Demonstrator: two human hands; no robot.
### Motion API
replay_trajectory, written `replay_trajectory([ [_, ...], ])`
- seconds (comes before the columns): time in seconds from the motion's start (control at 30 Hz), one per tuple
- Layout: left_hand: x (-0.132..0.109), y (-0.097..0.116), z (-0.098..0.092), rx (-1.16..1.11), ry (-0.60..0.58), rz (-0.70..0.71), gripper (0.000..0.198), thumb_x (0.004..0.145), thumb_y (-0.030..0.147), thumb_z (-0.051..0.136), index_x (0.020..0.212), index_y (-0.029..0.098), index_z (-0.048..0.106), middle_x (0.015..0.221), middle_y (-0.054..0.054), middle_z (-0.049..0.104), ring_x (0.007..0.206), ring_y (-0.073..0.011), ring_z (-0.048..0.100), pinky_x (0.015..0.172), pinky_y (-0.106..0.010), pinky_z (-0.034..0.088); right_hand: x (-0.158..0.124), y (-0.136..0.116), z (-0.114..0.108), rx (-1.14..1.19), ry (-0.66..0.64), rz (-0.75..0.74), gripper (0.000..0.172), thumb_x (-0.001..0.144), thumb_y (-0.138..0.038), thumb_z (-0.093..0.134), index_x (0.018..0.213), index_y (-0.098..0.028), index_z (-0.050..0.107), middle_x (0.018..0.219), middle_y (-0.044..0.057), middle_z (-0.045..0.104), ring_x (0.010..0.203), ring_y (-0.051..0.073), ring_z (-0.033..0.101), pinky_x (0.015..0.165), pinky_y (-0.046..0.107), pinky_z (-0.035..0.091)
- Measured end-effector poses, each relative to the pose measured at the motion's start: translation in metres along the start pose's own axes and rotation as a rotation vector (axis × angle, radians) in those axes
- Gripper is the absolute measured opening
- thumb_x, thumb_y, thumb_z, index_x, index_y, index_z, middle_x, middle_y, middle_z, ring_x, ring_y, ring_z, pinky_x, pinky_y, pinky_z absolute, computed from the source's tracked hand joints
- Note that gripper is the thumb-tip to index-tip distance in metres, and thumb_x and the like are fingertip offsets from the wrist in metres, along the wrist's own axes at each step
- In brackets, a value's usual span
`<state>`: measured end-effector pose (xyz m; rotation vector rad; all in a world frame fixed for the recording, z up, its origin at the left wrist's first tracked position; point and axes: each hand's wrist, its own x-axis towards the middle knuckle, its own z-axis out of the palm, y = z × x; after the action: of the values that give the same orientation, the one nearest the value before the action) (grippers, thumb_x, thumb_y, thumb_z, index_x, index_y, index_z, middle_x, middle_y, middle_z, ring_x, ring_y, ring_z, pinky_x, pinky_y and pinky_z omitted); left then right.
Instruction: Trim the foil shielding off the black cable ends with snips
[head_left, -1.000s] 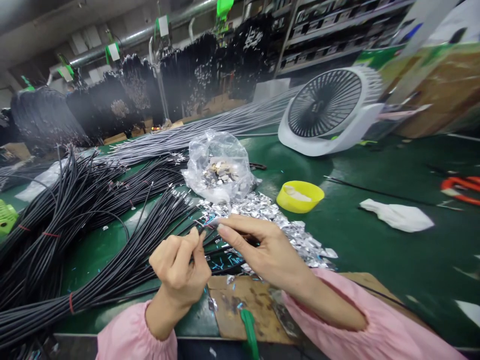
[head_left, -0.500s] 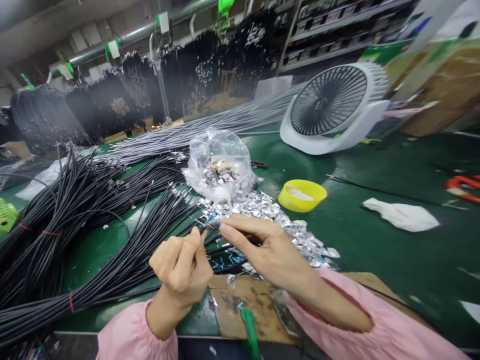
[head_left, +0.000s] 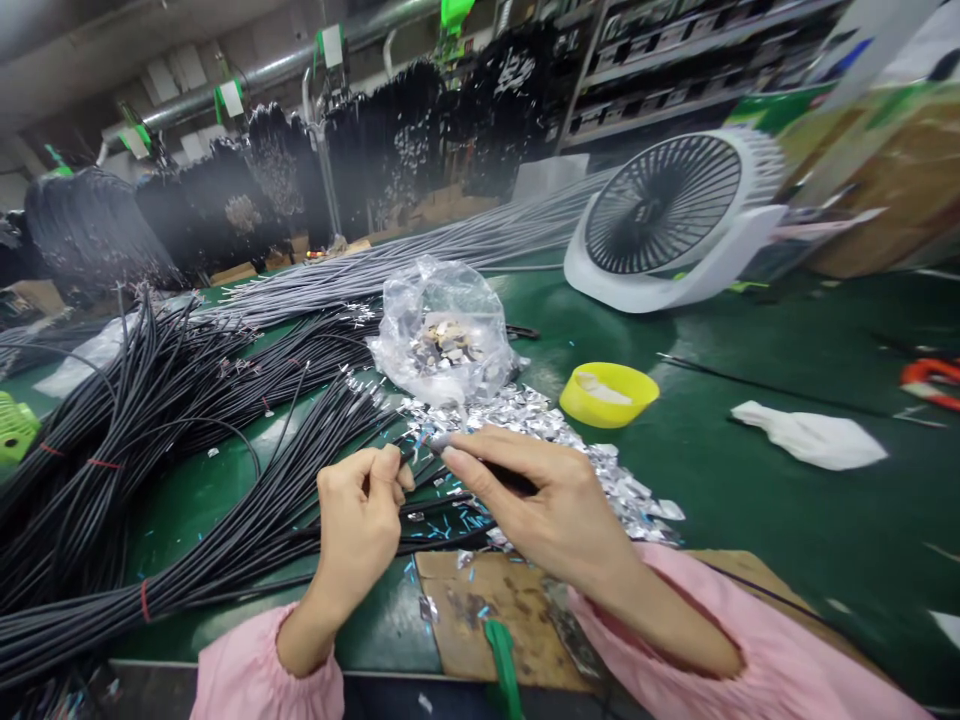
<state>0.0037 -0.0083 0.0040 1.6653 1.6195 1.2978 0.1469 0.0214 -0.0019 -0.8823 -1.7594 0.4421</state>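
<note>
Lying at far L of desk [head_left: 750, 330]: blk cable bundle [head_left: 225, 540] w/ red ties. Up behind, wht tags [head_left: 232, 98] on grn clips, too blurry to read. L hand [head_left: 364, 520], wrist upright, clenched, thumb pressed over curled fingers, gripping blk cable end [head_left: 407, 456], which sits betw. both hands, mostly hidden. R hand [head_left: 540, 500] reaches in from lower R, knuckles up, thumb + index nearly meeting just beside it; can't tell if they grip it. Further R: ylw dish [head_left: 600, 395], wht fan [head_left: 675, 220].
</note>
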Motion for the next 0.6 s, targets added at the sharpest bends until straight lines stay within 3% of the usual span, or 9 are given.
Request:
replay_trajectory([
  [0.07,0.002,0.004,-0.003,-0.118,-0.086,-0.09,0.043,0.089,0.034,0.042,0.051,0.016,0.051,0.042,0.004,0.04,0.038,-0.0065,0.035,0.038,-0.02,0.026,0.0,0.0,-0.001,0.018,-0.017,0.035,0.019,0.083,-0.025,0.054,0.074,-0.018,0.069,0.067,0.005,0.069,0.058,0.015,0.063,0.054,0.025,0.05],
  [0.13,0.003,0.004,-0.003,-0.169,-0.078,-0.101,0.039,0.087,0.035,0.046,0.053,0.016,0.055,0.044,0.004,0.043,0.039,-0.0069,0.038,0.038,-0.02,0.028,0.001,0.0,-0.001,0.03,-0.013,0.097,0.021,0.082,-0.03,0.054,0.071,-0.019,0.068,0.066,0.005,0.069,0.057,0.015,0.062,0.052,0.025,0.048],
  [0.3,-0.002,-0.006,0.001,0.023,0.157,0.163,0.016,0.08,0.022,0.057,0.067,0.018,0.064,0.06,0.001,0.058,0.053,-0.0099,0.053,0.049,-0.021,0.04,0.004,-0.002,-0.003,0.067,0.001,0.188,0.026,0.075,-0.038,0.06,0.058,-0.018,0.055,0.052,-0.001,0.055,0.046,0.011,0.049,0.043,0.023,0.039],
  [0.43,-0.005,-0.012,0.005,0.211,0.218,0.387,0.013,0.082,0.02,0.056,0.072,0.018,0.063,0.064,0.001,0.059,0.054,-0.0092,0.053,0.051,-0.022,0.042,0.006,-0.005,-0.002,0.063,0.02,0.101,0.026,0.077,-0.024,0.056,0.052,-0.018,0.05,0.052,-0.001,0.051,0.046,0.008,0.043,0.046,0.022,0.037],
  [0.6,-0.006,-0.012,0.008,0.308,0.274,0.506,0.013,0.083,0.019,0.056,0.073,0.016,0.063,0.064,0.0,0.061,0.055,-0.0089,0.054,0.052,-0.021,0.042,0.006,-0.004,-0.001,0.096,-0.001,0.107,0.023,0.073,-0.02,0.055,0.051,-0.017,0.051,0.048,-0.003,0.047,0.043,0.008,0.039,0.042,0.022,0.032],
])
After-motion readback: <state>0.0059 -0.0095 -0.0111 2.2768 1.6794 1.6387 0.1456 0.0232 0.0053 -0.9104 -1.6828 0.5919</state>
